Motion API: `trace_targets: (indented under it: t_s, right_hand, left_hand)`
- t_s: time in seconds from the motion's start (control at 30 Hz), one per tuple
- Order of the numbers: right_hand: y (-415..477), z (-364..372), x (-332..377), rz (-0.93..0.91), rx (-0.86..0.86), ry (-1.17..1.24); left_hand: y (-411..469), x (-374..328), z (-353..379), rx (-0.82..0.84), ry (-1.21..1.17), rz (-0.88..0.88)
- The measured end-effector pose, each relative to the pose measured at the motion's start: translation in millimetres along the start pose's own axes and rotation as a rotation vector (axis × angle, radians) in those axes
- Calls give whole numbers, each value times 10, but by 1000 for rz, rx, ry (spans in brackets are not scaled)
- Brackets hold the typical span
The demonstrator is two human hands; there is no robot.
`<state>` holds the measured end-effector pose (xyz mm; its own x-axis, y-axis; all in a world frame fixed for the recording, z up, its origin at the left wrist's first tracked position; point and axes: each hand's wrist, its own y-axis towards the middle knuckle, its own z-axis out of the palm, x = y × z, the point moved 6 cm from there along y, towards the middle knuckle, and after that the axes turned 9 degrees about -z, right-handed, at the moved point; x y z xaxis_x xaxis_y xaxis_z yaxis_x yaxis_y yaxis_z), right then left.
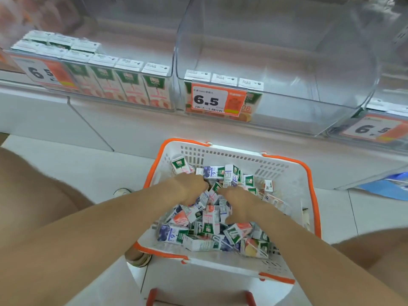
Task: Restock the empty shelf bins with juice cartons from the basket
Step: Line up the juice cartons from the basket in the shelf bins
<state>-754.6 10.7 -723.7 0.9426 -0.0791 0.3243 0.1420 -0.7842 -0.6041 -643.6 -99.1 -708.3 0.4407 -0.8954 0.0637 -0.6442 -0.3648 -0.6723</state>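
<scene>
Both hands are down in a basket of juice cartons, below the clear shelf bins.

The left hand (pixel 192 189) and right hand (pixel 241 205) reach into the white slotted plastic basket with an orange rim (pixel 220 156) at lower centre of the frame, among the loose pile of small green-and-white juice cartons (pixel 210 219). Each grip's fingertips are sunk in the pile, so I cannot tell whether it is apart or clamped on a carton. At upper centre, the large clear plastic shelf bin (pixel 298 69) holds three upright cartons (pixel 224 79) at its front left, behind an orange-and-white "6.5" price tag (pixel 209 100). The clear bin at upper left (pixel 141 29) carries a fuller row.
</scene>
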Motion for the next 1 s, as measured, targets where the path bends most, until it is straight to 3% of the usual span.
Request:
trace_targets:
  t_s: [0.17, 0.33, 0.57, 0.77, 0.87, 1.0]
  right_hand:
    - [57, 171, 99, -22, 17, -410]
    - [107, 160, 100, -16, -10, -408]
    - [17, -54, 127, -29, -166, -14]
    - [-228, -404, 284, 48, -303, 599]
    - [-386, -604, 377, 56, -362, 967]
    - [-493, -834, 460, 158, -554, 1357]
  left_hand:
    - [61, 215, -89, -267, 326, -153]
    - [138, 514, -26, -237, 372, -255]
    - [160, 537, -119, -292, 416, -224]
    - [73, 571, -224, -271, 363, -253]
    - [-60, 560, -294, -226, 209, -279]
    - [-254, 546, -457, -140, -182, -276]
